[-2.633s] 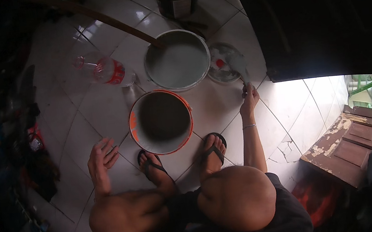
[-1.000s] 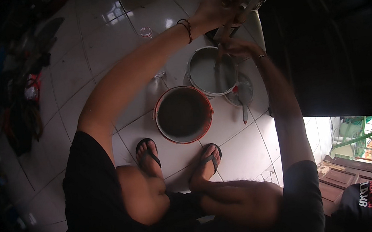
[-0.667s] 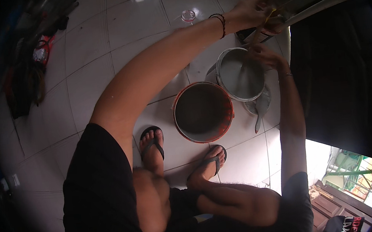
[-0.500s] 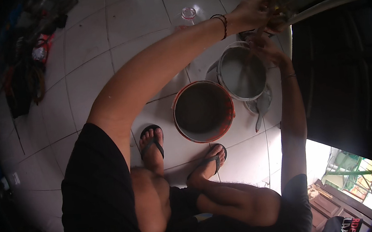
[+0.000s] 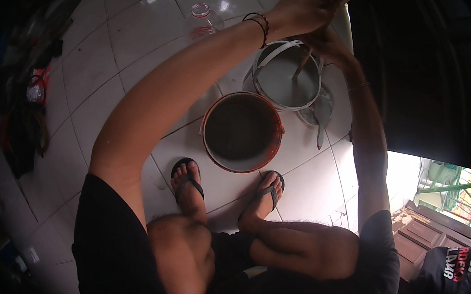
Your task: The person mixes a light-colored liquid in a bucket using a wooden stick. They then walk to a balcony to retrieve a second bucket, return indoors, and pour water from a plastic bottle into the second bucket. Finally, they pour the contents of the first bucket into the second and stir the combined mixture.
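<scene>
My left hand (image 5: pixel 308 8) is closed around a brown stick (image 5: pixel 302 64), above my right hand (image 5: pixel 327 43), which is wrapped round it lower down. The stick's lower end dips into thick grey liquid in a white bucket (image 5: pixel 258 91), whose pale handle (image 5: pixel 272 54) lies across the far left of its opening. Both hands are above the bucket's far right rim. Nearer my feet stands an orange-rimmed bucket (image 5: pixel 208 148) with a dark grey inside. My fingertips are partly hidden and dim.
A grey-smeared scoop-like tool (image 5: pixel 319 119) lies beside the white bucket. A clear plastic bottle (image 5: pixel 201 17) stands beyond my left forearm. Dark panelling (image 5: pixel 427 72) borders the right side. Cluttered items (image 5: pixel 37 89) lie at far left on the tiles.
The view has shifted, and the buckets appear farther left and up. Both hands stay on the stick, now closer together; its lower part shows more plainly in the liquid.
</scene>
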`<state>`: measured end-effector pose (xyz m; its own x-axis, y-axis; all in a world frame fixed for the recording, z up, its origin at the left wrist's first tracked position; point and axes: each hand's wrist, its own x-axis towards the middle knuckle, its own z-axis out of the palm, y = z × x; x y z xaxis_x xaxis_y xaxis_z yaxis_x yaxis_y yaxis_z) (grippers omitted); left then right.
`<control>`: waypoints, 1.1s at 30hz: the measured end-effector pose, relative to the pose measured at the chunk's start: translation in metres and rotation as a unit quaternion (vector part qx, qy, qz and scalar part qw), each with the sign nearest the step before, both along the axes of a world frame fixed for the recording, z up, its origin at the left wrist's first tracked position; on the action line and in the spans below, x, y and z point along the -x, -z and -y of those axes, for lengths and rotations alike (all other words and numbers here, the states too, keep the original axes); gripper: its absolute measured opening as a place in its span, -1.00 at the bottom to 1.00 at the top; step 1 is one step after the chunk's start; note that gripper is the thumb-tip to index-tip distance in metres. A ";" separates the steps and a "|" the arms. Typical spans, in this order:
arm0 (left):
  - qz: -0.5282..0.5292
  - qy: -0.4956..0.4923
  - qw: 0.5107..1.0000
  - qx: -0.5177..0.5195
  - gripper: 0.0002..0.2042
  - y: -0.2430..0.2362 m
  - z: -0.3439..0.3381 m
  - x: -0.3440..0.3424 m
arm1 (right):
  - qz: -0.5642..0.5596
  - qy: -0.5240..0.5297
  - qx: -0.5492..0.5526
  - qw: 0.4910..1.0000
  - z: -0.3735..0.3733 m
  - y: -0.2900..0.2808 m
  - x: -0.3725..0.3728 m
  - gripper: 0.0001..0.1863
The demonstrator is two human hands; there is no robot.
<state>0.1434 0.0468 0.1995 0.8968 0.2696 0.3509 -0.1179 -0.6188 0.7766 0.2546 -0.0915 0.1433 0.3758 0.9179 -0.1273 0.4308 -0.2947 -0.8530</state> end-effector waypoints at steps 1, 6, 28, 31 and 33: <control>0.012 -0.007 1.000 -0.015 -0.76 0.000 0.002 0.001 | -0.009 0.014 -0.035 0.999 -0.001 0.002 0.003 -0.62; -0.031 -0.024 0.999 0.020 -0.69 0.016 0.003 0.025 | -0.009 0.016 -0.085 0.996 -0.013 0.022 -0.015 -0.65; 0.005 -0.006 0.934 -0.358 -0.78 0.098 -0.008 0.058 | -0.004 0.037 -0.013 0.999 0.005 -0.027 0.025 -0.65; 0.017 -0.014 0.916 -0.401 -0.80 0.096 -0.016 0.052 | -0.005 0.051 -0.003 0.999 0.004 -0.025 0.027 -0.65; 0.021 -0.016 0.906 -0.423 -0.82 0.093 -0.021 0.047 | 0.014 0.044 -0.022 0.999 0.004 -0.027 0.030 -0.67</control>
